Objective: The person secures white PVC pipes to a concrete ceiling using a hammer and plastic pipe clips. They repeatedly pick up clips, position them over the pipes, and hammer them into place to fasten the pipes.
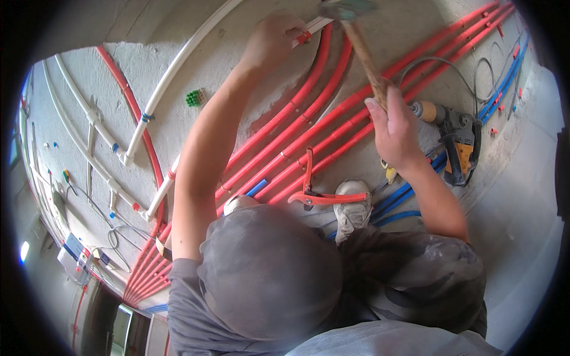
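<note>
My right hand [395,130] is closed round the wooden handle of a hammer [369,62]. The hammer is raised, and its head is smeared by motion at the top edge. My left hand [274,41] reaches up to a white pipe [317,25] with its fingers pinched together beside a red clip [303,38]. What sits between those fingertips is too small to make out. Red pipes [285,157] run along the floor under my arms, two of them curving up towards the clip. A red-handled pipe cutter [329,199] lies open by my shoe [352,213].
At right lies a black and yellow rotary hammer drill [458,148] with its cable. Blue pipes [409,193] pass near my right forearm. A strip of green plastic pieces [193,98] lies left of my left arm. White pipes with fittings [95,121] stretch along the left.
</note>
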Available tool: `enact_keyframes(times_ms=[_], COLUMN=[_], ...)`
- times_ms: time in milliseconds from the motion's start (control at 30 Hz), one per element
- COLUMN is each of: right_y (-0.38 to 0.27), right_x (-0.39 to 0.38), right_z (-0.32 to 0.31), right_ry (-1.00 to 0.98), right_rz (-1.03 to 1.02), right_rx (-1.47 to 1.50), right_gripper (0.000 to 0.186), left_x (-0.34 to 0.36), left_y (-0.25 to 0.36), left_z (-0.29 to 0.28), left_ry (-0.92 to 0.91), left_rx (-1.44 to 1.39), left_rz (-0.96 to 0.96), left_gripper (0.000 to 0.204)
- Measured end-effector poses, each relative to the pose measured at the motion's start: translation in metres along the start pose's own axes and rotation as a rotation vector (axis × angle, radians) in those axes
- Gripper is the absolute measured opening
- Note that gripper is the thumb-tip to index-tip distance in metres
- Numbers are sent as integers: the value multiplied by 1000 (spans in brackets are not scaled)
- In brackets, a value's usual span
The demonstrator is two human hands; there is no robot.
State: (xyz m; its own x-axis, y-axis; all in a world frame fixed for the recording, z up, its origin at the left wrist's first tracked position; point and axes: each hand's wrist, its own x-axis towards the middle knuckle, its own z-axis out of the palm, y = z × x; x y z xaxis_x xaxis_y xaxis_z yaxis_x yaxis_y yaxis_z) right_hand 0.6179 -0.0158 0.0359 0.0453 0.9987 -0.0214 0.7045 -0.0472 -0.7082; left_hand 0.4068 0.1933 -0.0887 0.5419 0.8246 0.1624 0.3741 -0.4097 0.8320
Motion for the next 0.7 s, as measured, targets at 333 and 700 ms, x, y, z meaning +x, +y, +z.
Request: enact_keyframes(times_ms=[333, 700], right_y=[20, -2], right_x=[-1, 16], right_z=[21, 17], right_ry=[-58, 5], right_rz=[-62, -77], right_rx=[-106, -93], right_gripper=[35, 36], left_x=[-12, -42], left_y=[-9, 4], left_z=[5, 27], left_ry=[76, 199], left_rx=[-87, 316], left_rz=[-62, -154], left_gripper=[14, 30])
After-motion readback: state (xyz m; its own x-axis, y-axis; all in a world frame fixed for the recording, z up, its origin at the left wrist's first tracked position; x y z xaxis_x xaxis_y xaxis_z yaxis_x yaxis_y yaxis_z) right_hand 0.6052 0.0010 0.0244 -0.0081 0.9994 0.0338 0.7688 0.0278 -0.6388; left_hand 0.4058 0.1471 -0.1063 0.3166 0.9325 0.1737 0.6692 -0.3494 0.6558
